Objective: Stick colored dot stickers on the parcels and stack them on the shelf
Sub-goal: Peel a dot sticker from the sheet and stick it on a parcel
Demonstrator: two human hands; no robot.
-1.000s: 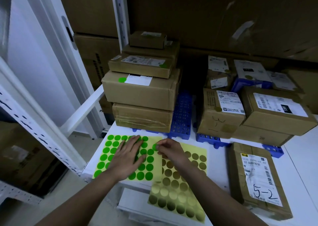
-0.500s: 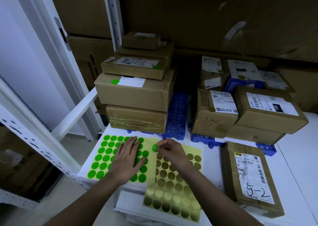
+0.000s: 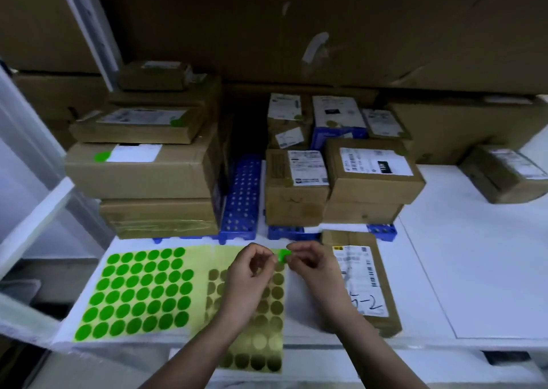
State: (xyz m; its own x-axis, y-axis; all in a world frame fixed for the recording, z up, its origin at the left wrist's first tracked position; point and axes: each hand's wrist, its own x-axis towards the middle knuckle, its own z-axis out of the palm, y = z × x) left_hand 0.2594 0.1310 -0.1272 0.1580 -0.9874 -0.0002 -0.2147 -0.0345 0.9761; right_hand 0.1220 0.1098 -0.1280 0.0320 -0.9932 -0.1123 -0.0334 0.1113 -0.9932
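Since half a second ago the left hand (image 3: 252, 273) has lifted off the green sticker sheet (image 3: 139, 293) and come up to meet the right hand (image 3: 311, 265), and the two now hover together above the gold sticker sheet (image 3: 261, 314) with a peeled green dot sticker (image 3: 283, 255) between them. Both hands have their fingers curled in, fingertips pinching the sticker from either side; it looks slightly folded, though the blur makes its exact shape hard to read. The parcel (image 3: 360, 282) with "5-2" handwritten on its label lies flat on the bench (image 3: 474, 270) just to the right of the right hand, partly behind that wrist, and seems the likely target. The dot is a featherweight, floppy thing with a tacky back, so it will probably curl onto itself or cling to skin; it is best held by the very edge, adhesive side kept free, then smoothed down on bare cardboard. Beyond the hands, stacked parcels (image 3: 142, 169) already bearing green dots sit to the far left on blue trays (image 3: 240, 199).
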